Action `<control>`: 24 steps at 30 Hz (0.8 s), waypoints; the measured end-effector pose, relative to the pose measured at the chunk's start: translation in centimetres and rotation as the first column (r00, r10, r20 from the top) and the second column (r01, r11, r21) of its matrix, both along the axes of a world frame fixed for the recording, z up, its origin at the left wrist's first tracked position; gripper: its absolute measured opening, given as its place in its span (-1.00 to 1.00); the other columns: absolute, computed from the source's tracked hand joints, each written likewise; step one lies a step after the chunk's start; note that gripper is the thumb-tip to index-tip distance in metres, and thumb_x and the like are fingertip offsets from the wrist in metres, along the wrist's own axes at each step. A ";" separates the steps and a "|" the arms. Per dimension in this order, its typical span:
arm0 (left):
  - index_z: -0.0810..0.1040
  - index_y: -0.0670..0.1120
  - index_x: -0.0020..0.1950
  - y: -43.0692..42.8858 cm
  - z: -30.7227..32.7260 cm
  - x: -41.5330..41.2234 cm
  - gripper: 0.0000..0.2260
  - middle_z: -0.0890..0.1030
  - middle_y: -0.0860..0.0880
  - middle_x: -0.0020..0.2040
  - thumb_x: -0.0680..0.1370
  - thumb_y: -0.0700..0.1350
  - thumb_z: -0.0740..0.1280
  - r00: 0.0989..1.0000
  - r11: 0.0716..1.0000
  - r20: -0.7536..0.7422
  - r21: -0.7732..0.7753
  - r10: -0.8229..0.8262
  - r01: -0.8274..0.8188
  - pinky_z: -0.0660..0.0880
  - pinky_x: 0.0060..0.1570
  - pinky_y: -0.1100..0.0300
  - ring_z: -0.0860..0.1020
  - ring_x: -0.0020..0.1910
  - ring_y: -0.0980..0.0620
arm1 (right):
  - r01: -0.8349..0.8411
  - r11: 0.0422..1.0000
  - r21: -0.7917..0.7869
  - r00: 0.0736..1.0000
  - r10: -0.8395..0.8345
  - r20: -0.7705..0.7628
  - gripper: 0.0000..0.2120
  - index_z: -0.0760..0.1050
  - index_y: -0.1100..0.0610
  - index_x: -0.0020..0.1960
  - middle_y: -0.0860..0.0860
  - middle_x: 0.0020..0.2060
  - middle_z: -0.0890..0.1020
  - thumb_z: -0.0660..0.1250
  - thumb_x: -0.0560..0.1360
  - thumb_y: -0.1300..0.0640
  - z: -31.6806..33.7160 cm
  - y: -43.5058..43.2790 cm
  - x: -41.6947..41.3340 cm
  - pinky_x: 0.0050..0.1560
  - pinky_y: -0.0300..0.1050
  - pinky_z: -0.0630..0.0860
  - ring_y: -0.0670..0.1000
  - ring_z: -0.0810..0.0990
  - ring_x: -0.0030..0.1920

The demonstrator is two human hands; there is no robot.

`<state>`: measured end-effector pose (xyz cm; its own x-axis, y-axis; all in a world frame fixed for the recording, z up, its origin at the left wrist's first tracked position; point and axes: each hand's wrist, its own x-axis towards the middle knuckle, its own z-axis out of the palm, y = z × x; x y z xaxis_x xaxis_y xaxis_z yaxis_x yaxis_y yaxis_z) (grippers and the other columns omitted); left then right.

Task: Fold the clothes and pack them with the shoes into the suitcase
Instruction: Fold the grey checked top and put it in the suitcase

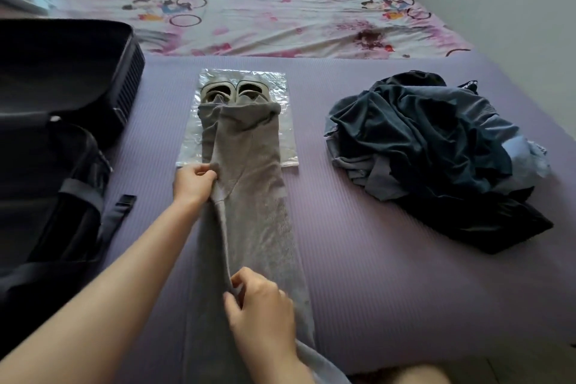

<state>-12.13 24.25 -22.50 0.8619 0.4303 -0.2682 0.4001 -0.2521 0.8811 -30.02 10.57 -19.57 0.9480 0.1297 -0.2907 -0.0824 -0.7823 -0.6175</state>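
Long grey trousers [255, 212] lie lengthwise on the purple mat [374, 274], folded leg over leg. Their far end covers the toes of a pair of grey shoes [233, 91] that sit on a clear plastic bag [282, 87]. My left hand [194, 181] pinches the trousers' left edge near the crotch. My right hand [261, 305] pinches the same fold edge closer to me. The open black suitcase [62, 121] lies at the left edge of the mat.
A heap of dark blue, grey and black clothes [436, 159] lies on the right of the mat. A black strap buckle [124, 201] sticks out from the suitcase. Behind the mat spreads a floral sheet [265, 19] with pillows at the far end.
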 end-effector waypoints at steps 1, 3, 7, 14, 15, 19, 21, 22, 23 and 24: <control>0.64 -0.08 -0.02 0.9 -1.2 -0.1 -0.82 0.65 -0.16 0.02 0.44 -0.22 0.31 0.999 1.000 -0.038 -0.010 -0.012 0.012 0.53 0.11 -0.09 0.59 0.04 -0.17 | -0.052 0.998 -0.031 0.998 0.052 -0.018 -0.81 0.42 0.01 0.12 -0.05 0.12 0.52 0.19 0.56 -0.02 -0.5 0.5 -0.2 0.10 -0.06 0.39 0.05 0.51 0.16; 0.61 0.03 -0.13 2.7 -5.1 0.7 -0.84 0.66 -0.18 0.01 0.36 -0.10 0.28 0.998 0.999 -0.051 0.016 -0.029 0.030 0.50 0.12 -0.20 0.60 0.06 -0.21 | -0.131 0.989 -0.061 0.991 0.129 -0.040 -0.75 0.42 -0.02 0.21 -0.04 0.16 0.45 0.18 0.57 -0.03 -1.3 0.9 -0.6 0.13 -0.04 0.39 0.05 0.48 0.20; 0.59 -0.12 0.13 0.7 -1.2 -1.5 -0.78 0.63 -0.13 0.06 0.53 -0.15 0.27 0.998 0.983 0.033 0.182 -0.044 0.038 0.50 0.14 -0.06 0.58 0.07 -0.14 | -0.106 0.994 0.014 0.994 0.105 0.035 -0.72 0.43 -0.09 0.26 -0.09 0.14 0.46 0.20 0.56 -0.05 -1.9 -1.2 -1.3 0.09 -0.13 0.40 -0.06 0.50 0.13; 0.55 -0.12 0.13 0.3 0.4 -7.7 -0.83 0.62 -0.10 0.03 0.57 -0.18 0.27 0.993 0.997 0.115 0.078 -0.018 0.009 0.52 0.10 -0.06 0.59 0.03 -0.10 | 0.025 0.998 -0.055 0.998 -0.021 0.055 -0.72 0.48 -0.11 0.13 -0.19 -0.01 0.48 0.30 0.47 -0.19 -2.1 -5.2 -3.8 -0.05 -0.32 0.37 -0.20 0.49 0.07; 0.55 -0.10 0.11 0.1 0.5 -9.4 -0.85 0.62 -0.09 0.01 0.57 -0.19 0.27 0.993 0.999 0.114 0.036 -0.024 0.020 0.54 0.06 -0.04 0.59 0.00 -0.09 | 0.017 0.996 -0.085 0.999 -0.013 0.042 -0.69 0.46 -0.11 0.11 -0.20 -0.02 0.46 0.31 0.45 -0.23 -2.2 -5.4 -4.4 -0.05 -0.33 0.37 -0.22 0.47 0.07; 0.56 -0.02 0.01 -1.2 -0.2 -16.9 -0.87 0.62 -0.04 -0.04 0.57 -0.22 0.28 0.987 0.979 0.054 -0.128 -0.153 0.159 0.55 -0.13 0.20 0.59 -0.05 0.04 | 0.006 0.985 -0.172 1.000 -0.009 -0.015 -0.76 0.38 -0.11 0.04 -0.20 -0.02 0.44 0.32 0.46 -0.18 -2.4 -5.4 -6.3 -0.02 -0.27 0.38 -0.19 0.43 0.06; 0.55 0.02 -0.02 -1.4 -0.9 -20.0 -0.86 0.61 0.01 -0.05 0.56 -0.21 0.29 0.985 0.972 0.012 -0.158 -0.172 0.172 0.56 -0.17 0.23 0.59 -0.05 0.09 | 0.035 0.981 -0.193 0.999 -0.037 -0.008 -0.83 0.37 -0.07 -0.03 -0.17 -0.04 0.50 0.31 0.50 -0.10 -2.3 -5.2 -6.7 -0.02 -0.23 0.41 -0.16 0.47 0.02; 0.55 0.03 -0.03 -1.4 -1.4 -21.2 -0.86 0.61 0.01 -0.06 0.55 -0.22 0.30 0.988 0.972 -0.009 -0.177 -0.157 0.153 0.57 -0.18 0.22 0.60 -0.06 0.08 | 0.055 0.980 -0.191 0.998 -0.055 0.003 -0.86 0.39 -0.05 -0.04 -0.16 -0.05 0.52 0.30 0.51 -0.08 -2.4 -5.1 -6.8 -0.03 -0.21 0.43 -0.14 0.51 0.01; 0.54 0.04 -0.04 -1.4 -1.8 -22.4 -0.85 0.62 -0.02 -0.06 0.55 -0.22 0.31 0.990 0.973 -0.036 -0.193 -0.139 0.129 0.58 -0.18 0.20 0.61 -0.07 0.05 | 0.072 0.980 -0.185 0.997 -0.071 0.012 -0.87 0.40 -0.04 -0.04 -0.15 -0.05 0.54 0.29 0.52 -0.06 -2.4 -5.0 -7.1 -0.03 -0.19 0.45 -0.13 0.53 -0.01; 0.54 0.04 -0.04 -1.6 -2.2 -23.3 -0.85 0.63 -0.05 -0.06 0.54 -0.22 0.32 0.990 0.972 -0.064 -0.210 -0.125 0.109 0.59 -0.18 0.17 0.62 -0.09 0.03 | 0.085 0.981 -0.176 0.996 -0.081 0.028 -0.88 0.42 -0.04 -0.03 -0.15 -0.05 0.55 0.28 0.53 -0.06 -2.5 -4.9 -7.3 -0.03 -0.18 0.46 -0.13 0.54 -0.02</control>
